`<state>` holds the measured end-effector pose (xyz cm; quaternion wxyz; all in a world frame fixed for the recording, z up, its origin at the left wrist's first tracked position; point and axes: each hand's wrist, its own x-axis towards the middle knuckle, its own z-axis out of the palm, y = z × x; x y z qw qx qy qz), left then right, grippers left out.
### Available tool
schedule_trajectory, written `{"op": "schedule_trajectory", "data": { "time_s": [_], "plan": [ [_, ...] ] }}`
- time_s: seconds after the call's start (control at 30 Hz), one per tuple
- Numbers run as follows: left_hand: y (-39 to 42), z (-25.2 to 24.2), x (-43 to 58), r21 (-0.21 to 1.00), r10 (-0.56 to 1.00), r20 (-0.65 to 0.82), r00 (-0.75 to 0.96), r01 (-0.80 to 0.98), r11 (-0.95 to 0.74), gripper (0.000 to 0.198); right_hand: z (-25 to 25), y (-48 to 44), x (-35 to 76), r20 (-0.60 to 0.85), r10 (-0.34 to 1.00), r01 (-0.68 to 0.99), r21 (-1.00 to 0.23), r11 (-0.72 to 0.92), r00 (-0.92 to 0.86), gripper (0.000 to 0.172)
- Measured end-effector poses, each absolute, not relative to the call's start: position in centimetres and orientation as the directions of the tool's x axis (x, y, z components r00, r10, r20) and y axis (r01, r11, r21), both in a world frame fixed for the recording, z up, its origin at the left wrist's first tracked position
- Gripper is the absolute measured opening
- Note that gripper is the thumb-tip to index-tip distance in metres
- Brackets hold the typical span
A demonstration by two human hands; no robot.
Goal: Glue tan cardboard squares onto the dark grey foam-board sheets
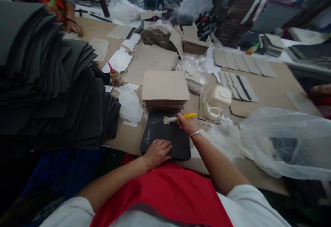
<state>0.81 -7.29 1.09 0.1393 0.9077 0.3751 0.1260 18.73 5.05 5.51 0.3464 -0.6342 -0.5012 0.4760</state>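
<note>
A dark panel (176,135) with rounded corners lies in front of me, with whitish wet-looking streaks on its upper left part. My left hand (157,153) rests flat on its near edge, fingers stretched out. In my right hand (187,124) is a paintbrush (190,115) with a yellow handle, its pale bristles at the panel's far part. Whether the bristles touch the surface I cannot tell. Just beyond the panel stands a neat stack of beige boards (165,85). To the right is a cut-open white plastic jug (212,111).
A tall pile of dark sheets (51,82) rises at the left. A small bottle with a red tip (115,76) stands beside it. Clear plastic bags (292,140) lie at the right. Another person's hand (74,28) rests on the table at the far left.
</note>
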Motion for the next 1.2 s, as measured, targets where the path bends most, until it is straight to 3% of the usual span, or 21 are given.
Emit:
{"op": "schedule_trajectory", "data": {
  "time_s": [0.07, 0.13, 0.2, 0.27, 0.33, 0.4, 0.47, 0.53, 0.63, 0.73, 0.8, 0.87, 0.93, 1.03, 1.1, 1.2],
  "plan": [
    [-7.4, 1.1, 0.8, 0.36, 0.722, 0.141, 0.677, 0.645, -0.675, 0.044, 5.9, 4.0, 22.0, -0.234, 0.958, 0.363, -0.889, -0.279, 0.163, 0.037],
    [-7.4, 1.2, 0.8, 0.365, 0.728, 0.161, 0.666, 0.646, -0.671, 0.043, 6.3, 2.5, 24.5, -0.126, 0.977, 0.478, -0.856, -0.195, 0.174, 0.037],
    [-7.4, 1.2, 0.9, 0.369, 0.731, 0.173, 0.66, 0.645, -0.669, 0.042, 6.7, 0.4, 25.8, 0.023, 1.0, 0.638, -0.77, 0.01, 0.012, 0.033],
    [-7.4, 1.2, 1.0, 0.379, 0.732, 0.175, 0.658, 0.641, -0.667, 0.042, 6.9, -2.4, 26.2, 0.082, 0.967, 0.738, -0.632, 0.237, -0.24, 0.028],
    [-7.5, 1.1, 1.1, 0.393, 0.739, 0.164, 0.653, 0.644, -0.656, 0.042, 7.1, -5.7, 26.2, 0.03, 0.905, 0.761, -0.529, 0.375, -0.425, 0.025],
    [-7.8, 1.1, 1.2, 0.395, 0.748, 0.147, 0.647, 0.655, -0.644, 0.043, 7.9, -8.6, 26.4, -0.045, 0.857, 0.751, -0.507, 0.423, -0.513, 0.024],
    [-8.0, 1.5, 1.3, 0.372, 0.756, 0.12, 0.644, 0.677, -0.635, 0.043, 9.1, -10.0, 26.9, -0.067, 0.831, 0.711, -0.558, 0.428, -0.553, 0.023],
    [-7.9, 2.4, 1.5, 0.337, 0.753, 0.082, 0.653, 0.693, -0.637, 0.043, 10.8, -9.4, 27.3, 0.002, 0.862, 0.663, -0.639, 0.391, -0.506, 0.022],
    [-5.9, 4.7, 2.0, 0.321, 0.708, 0.096, 0.699, 0.652, -0.687, 0.043, 13.7, -4.4, 26.8, 0.175, 0.966, 0.53, -0.81, 0.252, -0.191, 0.025],
    [-1.4, 7.8, 2.9, 0.278, 0.703, 0.286, 0.651, 0.645, -0.711, 0.044, 16.8, 3.3, 23.8, 0.154, 0.988, 0.17, -0.974, 0.147, 0.031, 0.032],
    [2.2, 9.7, 3.5, 0.215, 0.722, 0.395, 0.568, 0.707, -0.674, 0.046, 18.4, 8.3, 20.5, 0.103, 0.993, -0.048, -0.994, 0.1, -0.052, 0.032],
    [5.5, 10.7, 4.1, 0.164, 0.77, 0.393, 0.502, 0.786, -0.596, 0.052, 19.0, 12.4, 16.9, 0.074, 0.978, -0.129, -0.99, 0.05, -0.196, 0.031],
    [7.9, 10.7, 4.5, 0.146, 0.842, 0.305, 0.446, 0.852, -0.504, 0.059, 18.6, 15.5, 14.0, 0.012, 0.924, -0.06, -0.998, -0.012, -0.381, 0.029],
    [9.6, 9.8, 4.8, 0.156, 0.89, 0.212, 0.405, 0.885, -0.439, 0.062, 17.2, 19.2, 11.3, -0.147, 0.763, 0.19, -0.981, -0.033, -0.629, 0.026],
    [9.9, 9.4, 4.7, 0.164, 0.883, 0.231, 0.41, 0.878, -0.45, 0.058, 16.2, 21.6, 10.4, -0.184, 0.739, 0.27, -0.963, -0.003, -0.648, 0.025],
    [9.9, 9.4, 4.4, 0.177, 0.869, 0.271, 0.413, 0.866, -0.467, 0.053, 14.9, 24.9, 9.5, -0.103, 0.873, 0.259, -0.966, 0.027, -0.476, 0.02]
  ]
}}
